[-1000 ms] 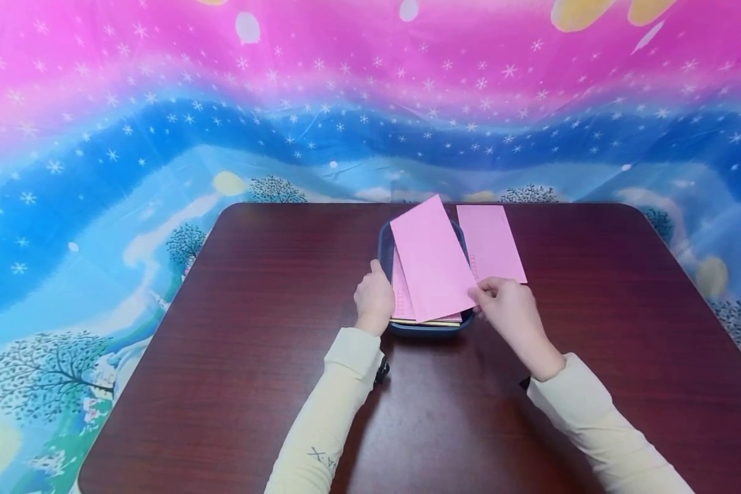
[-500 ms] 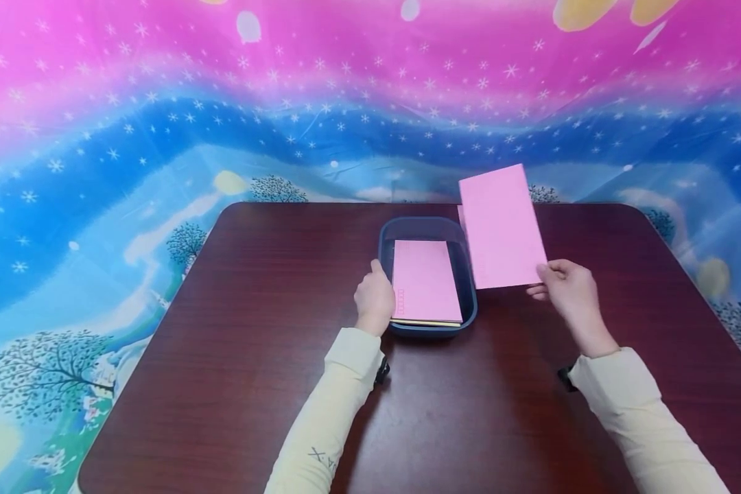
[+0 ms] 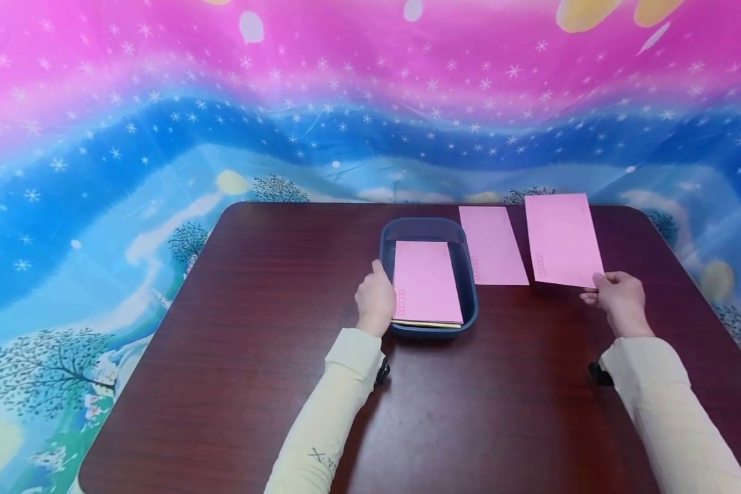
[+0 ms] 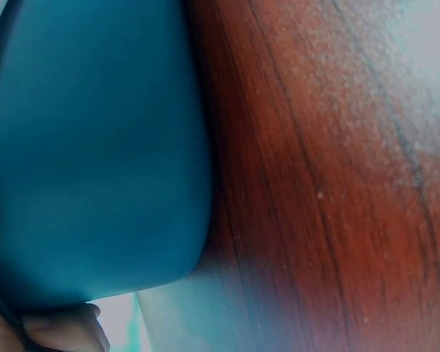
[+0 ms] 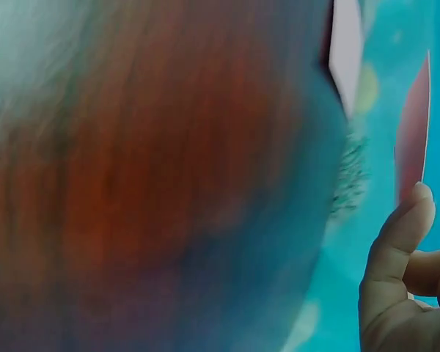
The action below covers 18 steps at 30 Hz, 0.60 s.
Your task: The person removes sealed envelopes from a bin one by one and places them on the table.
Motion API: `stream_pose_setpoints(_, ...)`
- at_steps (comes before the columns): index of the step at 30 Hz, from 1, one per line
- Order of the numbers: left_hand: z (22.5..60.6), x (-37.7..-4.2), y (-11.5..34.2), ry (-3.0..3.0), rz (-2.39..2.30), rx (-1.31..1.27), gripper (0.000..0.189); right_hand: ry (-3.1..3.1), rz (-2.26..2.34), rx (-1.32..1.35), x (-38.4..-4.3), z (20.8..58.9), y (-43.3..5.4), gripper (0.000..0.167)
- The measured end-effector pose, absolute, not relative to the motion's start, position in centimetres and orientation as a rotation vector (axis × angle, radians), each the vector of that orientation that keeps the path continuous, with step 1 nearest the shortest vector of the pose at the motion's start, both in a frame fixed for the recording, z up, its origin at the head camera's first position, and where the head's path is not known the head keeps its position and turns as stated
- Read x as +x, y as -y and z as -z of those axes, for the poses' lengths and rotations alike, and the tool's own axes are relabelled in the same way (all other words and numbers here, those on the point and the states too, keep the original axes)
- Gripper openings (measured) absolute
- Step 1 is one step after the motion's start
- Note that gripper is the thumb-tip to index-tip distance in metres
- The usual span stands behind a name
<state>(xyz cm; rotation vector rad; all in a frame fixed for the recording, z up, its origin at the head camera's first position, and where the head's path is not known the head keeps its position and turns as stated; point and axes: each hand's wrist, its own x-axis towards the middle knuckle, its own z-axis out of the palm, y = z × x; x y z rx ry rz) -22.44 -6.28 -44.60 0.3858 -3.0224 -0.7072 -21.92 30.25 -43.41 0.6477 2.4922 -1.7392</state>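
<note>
The right hand pinches a pink card by its near right corner, with the thumb on top and the fingers underneath. The card is over the right back part of the brown table, and its far edge sticks up past the table's back edge in the head view. It looks to be up off the table, but the right wrist view is blurry, so it is hard to be sure how high. The left hand grips the left side of a blue box, with its fingers curled on the rim. The box sits flat on the table, near the middle and toward the back. Inside it lies a pile with a pink sheet on top, and a thin yellow edge peeks out at the near end. A flat pink sheet lies on the table just to the right of the box, between the box and the held card. Both arms wear pale sleeves. Behind the table hangs a bright cloth in pink and blue, with white stars and little trees on it.
</note>
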Motion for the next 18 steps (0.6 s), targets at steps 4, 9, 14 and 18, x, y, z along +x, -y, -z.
stream_pose_setpoints(4, 44.6, -22.4, 6.3, 3.015, 0.713, 0.381, 0.035, -2.408, 1.768, 0.715, -22.3, 44.1, -30.9, 0.035)
stream_pose_setpoints(9, 44.7, -22.4, 6.3, 3.01, 0.715, 0.367, 0.035, -2.369, 1.742, 0.794, -22.7, 44.6, -31.6, 0.045)
stream_pose_setpoints(14, 44.6, -22.4, 6.3, 3.011, 0.718, 0.377, 0.035, -2.419, 1.62, 0.732, -23.0, 44.8, -32.2, 0.068)
stream_pose_setpoints(18, 44.5, -22.4, 6.2, 3.011, 0.712, 0.373, 0.036, -2.577, 1.391, 0.667, -23.2, 45.0, -32.2, 0.071)
